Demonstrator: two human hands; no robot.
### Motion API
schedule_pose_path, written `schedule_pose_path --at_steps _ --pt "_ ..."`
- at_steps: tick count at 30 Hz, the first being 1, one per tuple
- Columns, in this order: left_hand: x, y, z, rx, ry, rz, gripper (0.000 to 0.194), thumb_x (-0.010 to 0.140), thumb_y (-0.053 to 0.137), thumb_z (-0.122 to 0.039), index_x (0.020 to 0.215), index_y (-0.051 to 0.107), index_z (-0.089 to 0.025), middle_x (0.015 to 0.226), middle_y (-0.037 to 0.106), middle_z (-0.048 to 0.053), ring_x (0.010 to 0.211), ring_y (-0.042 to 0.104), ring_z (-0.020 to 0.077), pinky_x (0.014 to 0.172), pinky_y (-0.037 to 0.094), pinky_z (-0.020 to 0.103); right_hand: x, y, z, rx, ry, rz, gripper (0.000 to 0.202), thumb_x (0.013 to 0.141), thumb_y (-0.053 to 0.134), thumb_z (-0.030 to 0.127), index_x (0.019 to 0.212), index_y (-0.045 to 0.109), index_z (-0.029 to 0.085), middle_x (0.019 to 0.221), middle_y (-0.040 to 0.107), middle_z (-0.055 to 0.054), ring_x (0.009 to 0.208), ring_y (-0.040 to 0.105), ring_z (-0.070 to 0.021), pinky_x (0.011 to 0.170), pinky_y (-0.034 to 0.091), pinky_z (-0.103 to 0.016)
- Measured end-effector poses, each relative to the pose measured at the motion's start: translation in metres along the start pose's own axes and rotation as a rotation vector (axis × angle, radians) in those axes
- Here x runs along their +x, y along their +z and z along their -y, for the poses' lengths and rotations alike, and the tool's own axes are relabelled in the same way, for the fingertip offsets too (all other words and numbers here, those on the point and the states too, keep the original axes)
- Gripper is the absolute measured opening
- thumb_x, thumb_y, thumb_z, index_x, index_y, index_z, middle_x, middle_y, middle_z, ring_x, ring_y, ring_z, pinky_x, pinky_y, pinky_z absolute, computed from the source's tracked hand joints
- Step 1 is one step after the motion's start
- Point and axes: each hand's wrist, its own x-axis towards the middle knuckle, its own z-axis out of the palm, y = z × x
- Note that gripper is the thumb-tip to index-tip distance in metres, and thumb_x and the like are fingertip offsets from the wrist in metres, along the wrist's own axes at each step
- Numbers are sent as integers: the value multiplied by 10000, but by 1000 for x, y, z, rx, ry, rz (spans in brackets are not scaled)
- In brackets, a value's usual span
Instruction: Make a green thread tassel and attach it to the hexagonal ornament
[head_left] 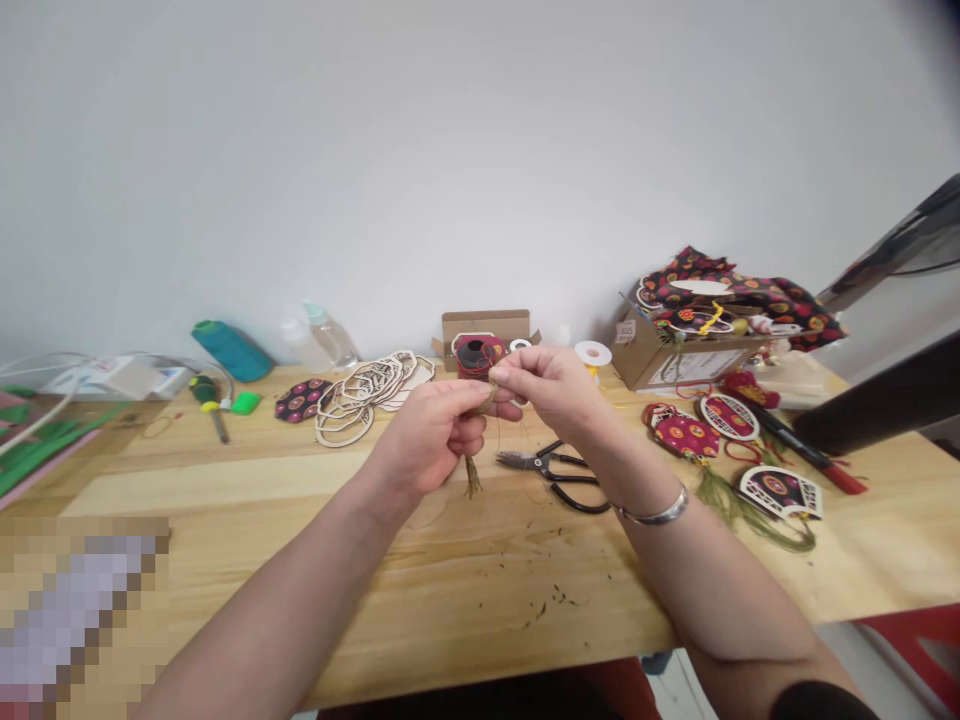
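Note:
My left hand (442, 430) is closed around an olive-green tassel (471, 478), whose loose strands hang out below my fingers. The fingertips of my right hand (547, 390) pinch the upper end of the same tassel, close beside the left thumb. Most of the tassel is hidden inside my fingers. Both hands hover above the wooden table (465, 590). Just behind and below my right hand, scissors with black handles (551, 465) lie on the tabletop. Beyond my hands, a spool of dark red cord (472, 357) stands by a small open cardboard box (486, 325).
Cut-out wooden frames (367, 390) and a patterned octagonal piece (302, 400) lie left of centre, near a teal thread cone (232, 350) and a screwdriver (210, 405). At right are tasselled fabric ornaments (780, 490), a cardboard box (667, 355) piled with fabric, and a black post (885, 390).

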Motion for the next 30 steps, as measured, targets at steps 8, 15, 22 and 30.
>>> schedule_pose_path --at_steps 8,15,22,30 --pt "0 1 -6 -184 -103 16 296 771 486 -300 602 636 -110 639 664 118 381 186 26 409 149 212 1 0 -1 -16 -30 11 309 775 611 373 564 521 165 482 523 41 471 458 -73 507 372 -233" --pt "2 1 -1 -187 -91 -1 238 743 518 -243 644 670 -90 657 668 132 402 185 25 404 158 186 0 0 2 -41 -1 -64 287 760 624 372 582 530 168 489 538 35 482 452 -77 516 364 -236" --pt "0 4 -3 -194 -68 -19 175 704 549 -170 675 687 -67 653 663 124 424 188 26 400 184 170 -1 -1 5 0 -3 -85 280 752 639 334 565 517 165 478 513 50 467 418 -63 498 339 -228" --pt "1 4 1 -155 -18 -27 176 713 586 -185 755 700 -58 706 682 125 423 229 17 412 213 176 0 -2 4 13 9 -97 258 736 655 339 590 551 153 516 555 33 489 458 -69 510 366 -231"
